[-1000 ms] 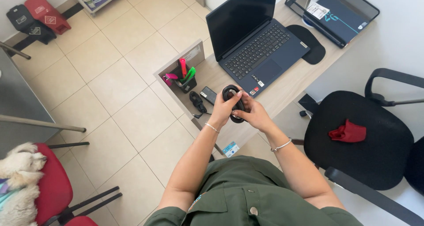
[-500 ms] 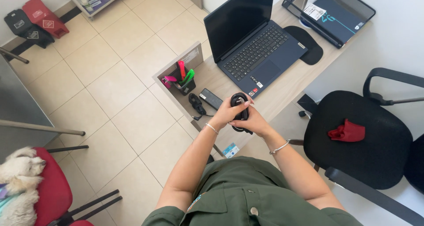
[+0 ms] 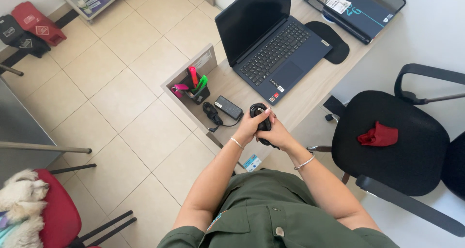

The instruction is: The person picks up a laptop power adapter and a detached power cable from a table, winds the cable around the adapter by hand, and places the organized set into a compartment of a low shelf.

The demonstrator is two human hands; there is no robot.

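Note:
Both of my hands are closed around a black computer mouse [image 3: 260, 113], held just above the near edge of the light wooden desk [image 3: 310, 95]. My left hand [image 3: 251, 125] cups it from the left, my right hand [image 3: 277, 133] from the right and below. A thin cable seems to run between my fingers over the mouse. To the left of my hands a black power adapter [image 3: 228, 107] with its coiled cord [image 3: 211, 114] lies on the desk. Beyond my hands stands an open dark blue laptop [image 3: 276, 49] with its screen off.
A black pen holder [image 3: 195, 88] with red, green and pink markers stands at the desk's left end. A black mouse pad [image 3: 330, 40] and a tray [image 3: 361, 8] lie further back. A black chair [image 3: 402, 136] with a red cloth [image 3: 379, 135] stands right. A red chair [image 3: 58, 214] with a white dog [image 3: 22, 204] is at bottom left.
My hands with the mouse have stayed over the desk's near edge, shifting a little and turning the mouse between them. Everything on the desk has stayed in place.

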